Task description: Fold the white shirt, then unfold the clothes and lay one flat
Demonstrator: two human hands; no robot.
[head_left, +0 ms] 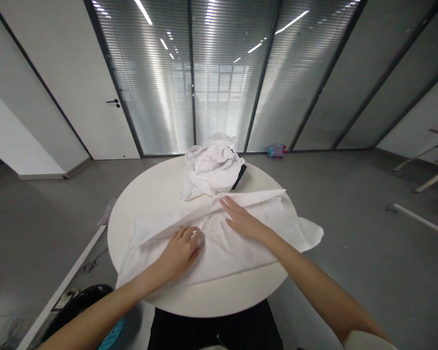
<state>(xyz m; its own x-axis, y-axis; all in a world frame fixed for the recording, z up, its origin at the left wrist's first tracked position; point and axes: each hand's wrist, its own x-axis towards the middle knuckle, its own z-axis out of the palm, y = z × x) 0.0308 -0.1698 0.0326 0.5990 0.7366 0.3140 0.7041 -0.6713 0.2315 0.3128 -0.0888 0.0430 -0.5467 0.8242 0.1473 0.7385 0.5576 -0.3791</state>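
Note:
A white shirt (237, 257) lies spread across the round table (208, 304), a sleeve-like end reaching past the right edge and more cloth hanging over the left. My left hand (185, 247) is on the middle of the shirt with its fingers curled in and closed on the fabric; the fingertips are partly hidden. Further right and a bit higher, my right hand (243, 218) rests with fingers stretched out on the shirt near its upper, folded edge. Beyond both hands, a crumpled heap of white cloth (213, 163) sits on the far side of the table, with a dark flat item (239, 177) partly under it.
Left of the table are a black rounded object (83, 299) and a white rail (63, 287) on the floor. A blue and pink item (277, 151) lies by the glass partition. At right are wooden chair legs (434, 178) and another white rail (421, 221).

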